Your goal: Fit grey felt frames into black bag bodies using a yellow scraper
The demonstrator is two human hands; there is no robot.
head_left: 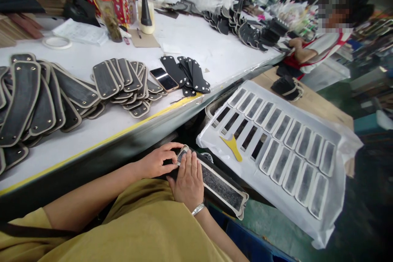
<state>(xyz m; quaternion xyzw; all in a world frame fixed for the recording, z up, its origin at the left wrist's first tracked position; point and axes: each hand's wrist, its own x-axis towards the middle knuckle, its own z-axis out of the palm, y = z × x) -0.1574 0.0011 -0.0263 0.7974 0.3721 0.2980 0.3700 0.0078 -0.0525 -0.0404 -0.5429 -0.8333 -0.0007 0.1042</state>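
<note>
A long dark panel with cream edging (222,188) lies in front of my lap, its far right corners crinkled and turned up. At the panel's upper left end, my left hand (161,159) is closed, with thumb and index finger pinching the edge. My right hand (189,176) rests flat over the panel, fingers stretched out side by side, covering part of it. To the right, a white-covered board (254,168) carries rows of similar panels (317,194). A yellow flat tool (232,147) lies on that board beside several dark slots.
Stacks of finished-looking dark panels (70,86) cover the left of the white table (184,41). A phone (164,79) and black pieces (193,75) lie near its yellow-taped edge. Farther back are a red-lidded bottle (109,14) and a tape roll (57,43). A co-worker (325,45) sits at right.
</note>
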